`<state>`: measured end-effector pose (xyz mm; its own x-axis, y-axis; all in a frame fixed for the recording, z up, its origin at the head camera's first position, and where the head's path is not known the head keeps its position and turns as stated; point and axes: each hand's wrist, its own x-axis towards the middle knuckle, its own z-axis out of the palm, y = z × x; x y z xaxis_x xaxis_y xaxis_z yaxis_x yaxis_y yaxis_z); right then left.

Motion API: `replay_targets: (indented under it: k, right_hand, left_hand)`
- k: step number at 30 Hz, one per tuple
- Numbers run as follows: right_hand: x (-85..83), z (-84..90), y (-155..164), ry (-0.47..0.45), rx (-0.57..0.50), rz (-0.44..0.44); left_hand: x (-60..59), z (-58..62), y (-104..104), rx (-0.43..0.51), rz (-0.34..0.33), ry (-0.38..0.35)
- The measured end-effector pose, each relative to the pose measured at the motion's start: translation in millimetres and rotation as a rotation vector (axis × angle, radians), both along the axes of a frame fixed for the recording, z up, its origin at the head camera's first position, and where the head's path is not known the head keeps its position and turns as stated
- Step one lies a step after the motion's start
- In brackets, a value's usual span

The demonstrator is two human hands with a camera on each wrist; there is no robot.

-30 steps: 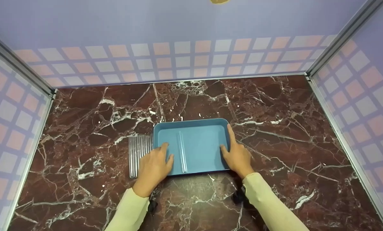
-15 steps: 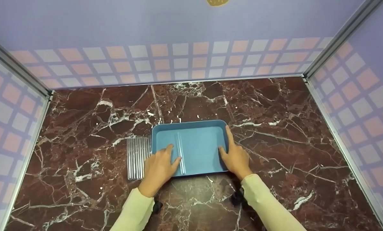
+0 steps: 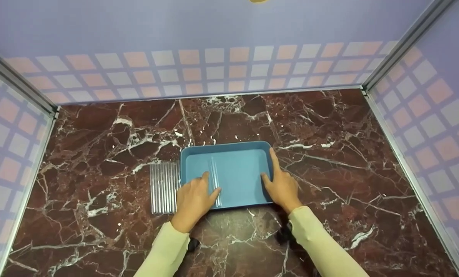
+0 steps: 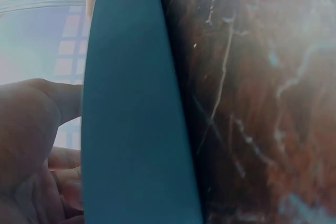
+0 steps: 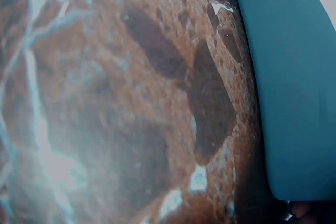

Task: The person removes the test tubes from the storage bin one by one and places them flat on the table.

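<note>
A shallow blue rectangular tray (image 3: 245,177) sits on the dark red marbled surface. A clear tube (image 3: 214,175), perhaps two side by side, lies lengthwise across its floor, left of the middle. My left hand (image 3: 194,198) is over the tray's left front part; its index fingertip is just left of the tube and its thumb overlaps the tube's near part. Contact there is unclear. At the tray's right side my right hand (image 3: 284,188) grips the wall, thumb inside and index finger along the outer rim. The left wrist view shows the tray's near wall before the left hand.
Several more clear tubes (image 3: 162,188) lie side by side on the surface, just left of the tray and partly behind the left hand. Purple walls with pink and white squares (image 3: 214,71) enclose the surface at the back and both sides.
The left hand has moved right inside the tray, bringing its fingers up to the clear tube. The right hand keeps its hold on the tray; the tube has hardly shifted in the tray.
</note>
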<state>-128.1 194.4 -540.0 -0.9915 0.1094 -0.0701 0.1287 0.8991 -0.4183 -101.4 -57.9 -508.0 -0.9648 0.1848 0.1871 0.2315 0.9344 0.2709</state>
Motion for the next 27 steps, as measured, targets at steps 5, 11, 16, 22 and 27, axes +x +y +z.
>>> replay_targets:
  k: [5, 11, 16, 22, 27]
  right_hand:
    - [-0.7, 2.8, -0.3, -0.009, -0.005, -0.002]
    - [-0.6, 1.6, -0.2, -0.015, -0.005, -0.004]
    - [-1.1, 0.3, -0.5, -0.006, 0.003, -0.001]
    - [-0.7, -0.2, 0.0, -0.014, -0.001, -0.005]
    - [-1.3, 0.6, 1.2, -0.008, -0.006, 0.002]
  left_hand:
    - [-1.5, -1.7, 1.6, 0.011, 0.004, 0.005]
    - [-3.5, -3.5, 2.4, 0.006, 0.003, 0.024]
    - [-4.6, -4.8, 2.8, -0.005, 0.006, 0.000]
    - [-5.4, -6.6, 4.8, 0.002, 0.008, -0.028]
    - [-5.3, -6.6, 7.6, -0.007, 0.004, -0.013]
